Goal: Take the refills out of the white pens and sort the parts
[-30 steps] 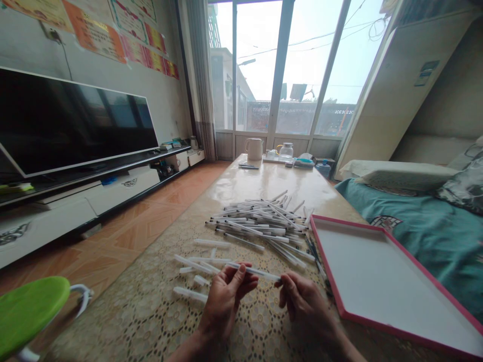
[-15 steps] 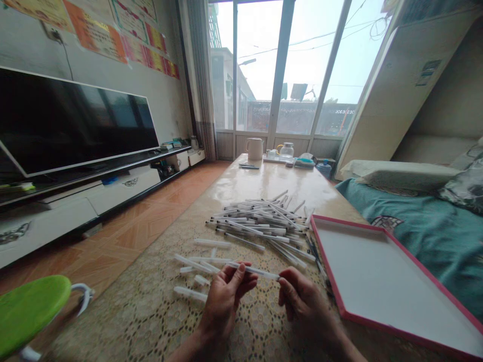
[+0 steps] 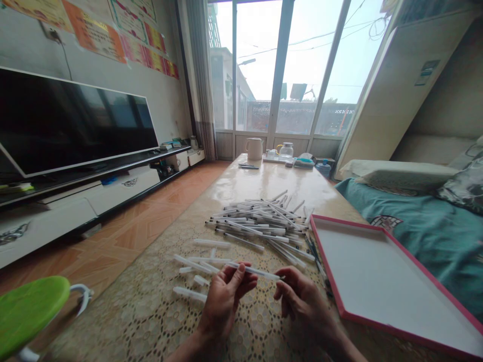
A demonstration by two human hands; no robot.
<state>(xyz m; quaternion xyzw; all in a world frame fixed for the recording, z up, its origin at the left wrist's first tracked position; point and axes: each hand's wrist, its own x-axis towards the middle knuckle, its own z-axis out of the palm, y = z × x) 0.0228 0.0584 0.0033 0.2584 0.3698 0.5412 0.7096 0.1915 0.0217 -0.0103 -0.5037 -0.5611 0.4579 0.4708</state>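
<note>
Pen (image 3: 260, 272) held nearly level between both hands, just above lace-covered table (image 3: 151, 311); left hand (image 3: 226, 296) closed on its left part, pinched between thumb and fingers; right hand (image 3: 302, 301) closed on its right end with fingertips. Just beyond left hand, several loose pen barrels (image 3: 196, 263) scattered on cloth; farther ahead of both hands, 1 large pile of pens (image 3: 260, 223). Near right hand, to its right, shallow white tray (image 3: 377, 281) with pink rim, lying flat; well beyond, at far end, white mug (image 3: 254, 149).
</note>
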